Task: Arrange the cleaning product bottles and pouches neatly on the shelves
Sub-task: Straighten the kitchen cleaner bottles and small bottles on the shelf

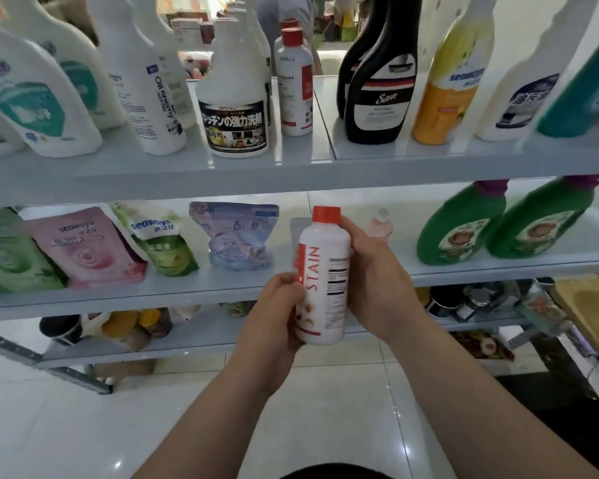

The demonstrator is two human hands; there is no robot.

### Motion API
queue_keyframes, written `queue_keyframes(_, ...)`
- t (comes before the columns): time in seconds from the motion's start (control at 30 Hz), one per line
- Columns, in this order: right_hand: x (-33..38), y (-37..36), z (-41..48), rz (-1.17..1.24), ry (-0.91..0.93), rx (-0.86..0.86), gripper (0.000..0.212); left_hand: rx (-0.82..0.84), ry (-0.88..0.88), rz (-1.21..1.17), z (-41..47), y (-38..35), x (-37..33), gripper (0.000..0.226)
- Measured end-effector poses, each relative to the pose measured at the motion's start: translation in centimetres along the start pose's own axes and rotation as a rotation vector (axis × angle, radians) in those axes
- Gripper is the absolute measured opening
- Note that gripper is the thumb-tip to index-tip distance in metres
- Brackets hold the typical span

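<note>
Two hands, one bottle: you hold a white red-capped bottle [325, 271] marked STAIN upright in front of the middle shelf [118, 300]. Your left hand [274, 305] is curled round its lower part and your right hand [374, 271] wraps its side. Four pouches stand at left on that shelf: green pouch [4, 250], pink pouch [90, 250], second green pouch [166, 243], blue pouch [237, 236]. Two green bottles [460, 226] stand at right.

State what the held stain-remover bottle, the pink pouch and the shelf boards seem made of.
Held bottle: likely opaque white plastic, smooth, slightly shiny.
Pink pouch: soft glossy plastic film, judging by its creases.
Shelf boards: glossy pale surface with reflections, perhaps painted metal or laminate.
</note>
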State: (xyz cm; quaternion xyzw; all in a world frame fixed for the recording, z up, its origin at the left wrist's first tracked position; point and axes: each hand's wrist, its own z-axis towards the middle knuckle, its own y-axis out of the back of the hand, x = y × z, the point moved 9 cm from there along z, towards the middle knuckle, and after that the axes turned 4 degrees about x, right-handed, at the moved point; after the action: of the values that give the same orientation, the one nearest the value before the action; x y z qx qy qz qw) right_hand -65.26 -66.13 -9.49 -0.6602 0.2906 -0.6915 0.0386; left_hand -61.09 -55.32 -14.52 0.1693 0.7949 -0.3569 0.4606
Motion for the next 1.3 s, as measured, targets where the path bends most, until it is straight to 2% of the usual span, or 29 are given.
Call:
queue_keyframes(0.1, 0.9, 2.8, -0.5, -0.183, 0.016, -0.005, 0.04, 0.025, 0.047, -0.035, 1.1, -2.7, 1.5, 0.041)
queue_keyframes(0.2, 2.5, 5.3, -0.9, -0.295, 0.095, -0.041, 0.04, 0.066, -0.025, 0.045, 1.8, -5.4, 1.8, 0.05)
queue_keyframes(0.27, 3.3, 6.9, -0.8, -0.331, 0.108, -0.057, 0.044, 0.024, -0.038, 0.056, 2.4, -6.3, 2.0, 0.051)
queue_keyframes(0.3, 3.6, 7.6, -0.7, -0.331, 0.108, -0.062, 0.036, -0.015, -0.025, 0.039, 2.7, -6.6, 2.2, 0.052)
queue_keyframes(0.37, 3.9, 9.1, -0.4, -0.295, 0.086, -0.079, 0.018, -0.075, 0.032, -0.037, 3.2, -7.2, 2.8, 0.048)
queue_keyframes(0.43, 4.0, 10.5, -0.2, -0.319, 0.044, -0.086, 0.03, -0.122, 0.085, -0.09, 3.5, -7.8, 3.7, 0.041)
queue_keyframes(0.53, 4.1, 11.9, -0.4, -0.386, 0.01, -0.056, 0.022, -0.139, 0.133, -0.153, 3.7, -9.4, 4.7, 0.039)
queue_keyframes(0.6, 4.2, 13.0, -0.6, -0.397, -0.001, -0.054, 0.017, -0.078, 0.188, -0.186, 3.7, -11.3, 5.4, 0.043)
queue_keyframes(0.73, 3.6, 14.8, -0.9, -0.351, -0.058, -0.08, 0.012, 0.065, 0.288, -0.343, 3.2, -14.4, 6.5, 0.069)
queue_keyframes(0.93, 2.8, 15.6, -1.0, -0.296, -0.095, -0.154, 0.018, 0.159, 0.331, -0.505, 3.0, -15.5, 6.6, 0.074)
queue_keyframes(1.03, 2.4, 14.8, -0.8, -0.306, -0.099, -0.172, 0.014, 0.122, 0.32, -0.43, 3.2, -14.1, 6.2, 0.069)
queue_keyframes(1.13, 1.6, 13.5, -0.8, -0.345, -0.125, -0.184, 0.015, 0.005, 0.238, -0.299, 3.5, -11.5, 5.4, 0.061)
queue_keyframes(1.23, 0.7, 11.4, -0.9, -0.337, -0.123, -0.161, 0.027, 0.018, 0.084, -0.21, 4.0, -10.0, 3.7, 0.044)
queue_keyframes(1.3, 0.0, 10.5, -1.0, -0.353, -0.131, -0.19, 0.043, 0.042, 0.049, -0.162, 3.8, -9.5, 2.8, 0.045)
